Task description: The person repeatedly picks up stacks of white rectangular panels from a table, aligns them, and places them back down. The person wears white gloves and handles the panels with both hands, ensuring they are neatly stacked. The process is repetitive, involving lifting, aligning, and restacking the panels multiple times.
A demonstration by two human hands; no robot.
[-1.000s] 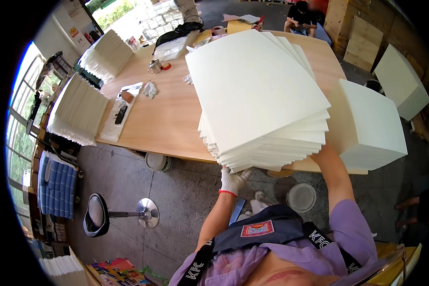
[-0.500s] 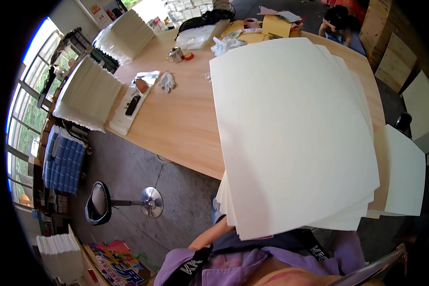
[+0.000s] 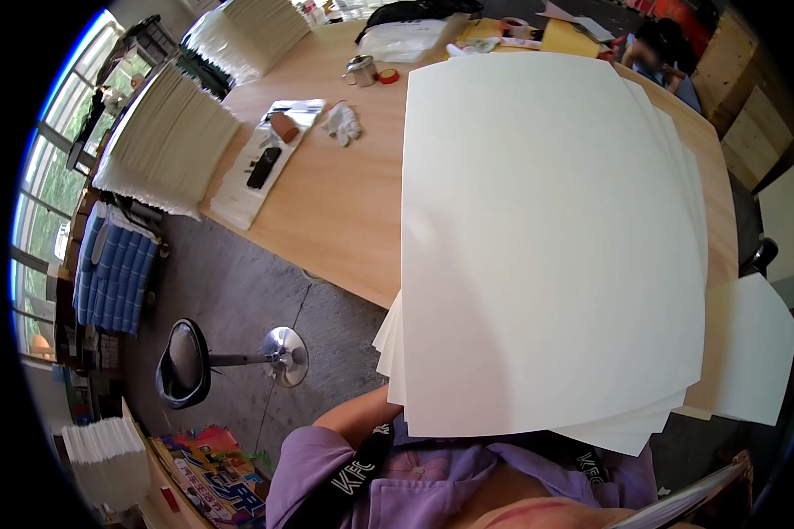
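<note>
A thick fanned pile of large white sheets [image 3: 556, 238] fills the middle and right of the head view, spread over the near part of the wooden table [image 3: 344, 203] and past its front edge. Several corners stick out at the lower left, lower right and right side of the pile. My left forearm [image 3: 357, 419] runs up under the pile's lower left corner. The left hand itself is hidden beneath the sheets. Neither my right hand nor its forearm shows; the pile covers that side.
Tall white stacks [image 3: 163, 145] line the table's left end. Beside them lie a plastic bag [image 3: 238, 194] with a black object [image 3: 264, 167] on it, a white glove [image 3: 342, 123] and a metal cup [image 3: 360, 70]. A stool [image 3: 183, 361] stands left. Another person [image 3: 657, 53] sits far right.
The pile is turned a little to stand straighter, and its lower left corners reach further left. My left forearm is bent more and sits higher. The view has shifted slightly.
</note>
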